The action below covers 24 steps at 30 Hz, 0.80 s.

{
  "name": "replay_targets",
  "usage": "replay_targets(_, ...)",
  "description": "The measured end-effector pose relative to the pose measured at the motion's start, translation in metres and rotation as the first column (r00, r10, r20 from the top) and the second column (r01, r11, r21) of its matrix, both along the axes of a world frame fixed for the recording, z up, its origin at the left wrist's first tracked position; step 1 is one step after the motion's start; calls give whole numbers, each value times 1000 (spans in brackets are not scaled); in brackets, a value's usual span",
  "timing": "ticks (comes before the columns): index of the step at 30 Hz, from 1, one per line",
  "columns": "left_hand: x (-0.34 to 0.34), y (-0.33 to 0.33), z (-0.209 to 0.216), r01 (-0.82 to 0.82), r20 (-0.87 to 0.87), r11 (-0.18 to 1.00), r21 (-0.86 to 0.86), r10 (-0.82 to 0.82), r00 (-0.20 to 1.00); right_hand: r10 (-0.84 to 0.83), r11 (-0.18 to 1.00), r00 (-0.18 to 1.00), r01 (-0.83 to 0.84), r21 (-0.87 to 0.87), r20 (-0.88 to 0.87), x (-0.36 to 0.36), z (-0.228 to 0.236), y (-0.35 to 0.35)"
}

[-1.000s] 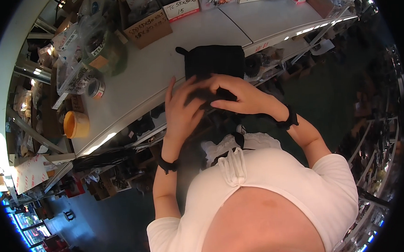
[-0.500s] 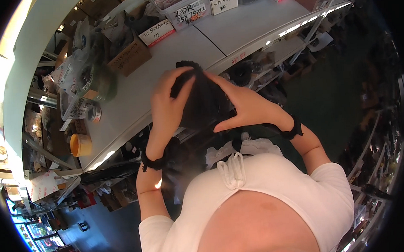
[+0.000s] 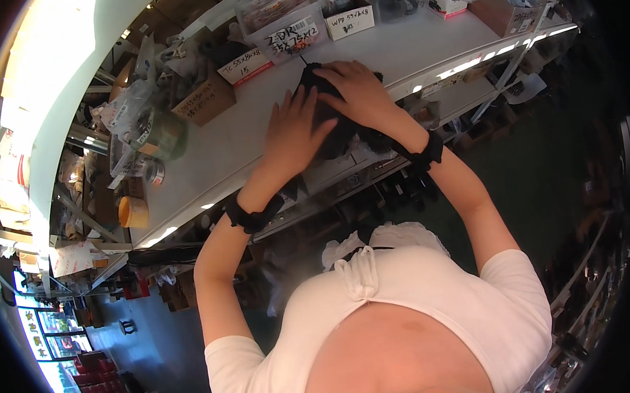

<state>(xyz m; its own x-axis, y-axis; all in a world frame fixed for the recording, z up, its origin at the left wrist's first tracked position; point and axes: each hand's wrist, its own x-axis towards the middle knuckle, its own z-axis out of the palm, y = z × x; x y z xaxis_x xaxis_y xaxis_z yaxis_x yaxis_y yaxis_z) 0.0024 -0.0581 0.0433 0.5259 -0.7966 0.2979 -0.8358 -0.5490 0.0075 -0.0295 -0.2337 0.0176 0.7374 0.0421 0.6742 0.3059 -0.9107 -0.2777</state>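
Note:
A black, soft-looking piece (image 3: 335,136), perhaps cloth, lies on the front part of the grey-white shelf top (image 3: 208,155). Its exact kind cannot be made out, as both hands cover much of it. My left hand (image 3: 294,130) rests on its left side, fingers stretched out and thumb apart. Across its upper right part lies my right hand (image 3: 363,92), with the fingers extended toward the left. Neither hand is closed around it. Each wrist wears a black band.
Along the back stand a clear plastic tub (image 3: 283,29), a white carton (image 3: 349,21) and a brown cardboard box (image 3: 204,99). Plastic bags (image 3: 161,133) heap at the left, near a yellow tape roll (image 3: 133,212). Lower shelving holds dark goods below the front edge.
Both hands have moved forward and away from my body, bringing the black piece from in front of me onto the shelf top. Their curved grip has flattened into spread fingers.

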Motion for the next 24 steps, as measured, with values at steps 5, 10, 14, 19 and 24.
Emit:
replay_targets(5,6,-10,-23,-41,43,999,6,41,998,34,998,994,-40,-54,-108,13,-12,-5)
replay_targets(10,10,-23,-14,-31,-38,1000,-1,30,999,31,997,990,-41,-70,-138,5,-10,-16)
replay_targets(14,27,-52,-11,20,-175,999,49,-11,985,-111,991,988,103,-79,-104,3,-14,-39)
replay_targets(19,35,-92,-23,80,-187,996,41,-71,980,-270,963,958,271,-2,-91,2,-18,-62)
replay_targets(24,-18,-109,-40,-136,226,979,-151,169,960,-301,954,951,301,-16,-73,1,-24,-62)
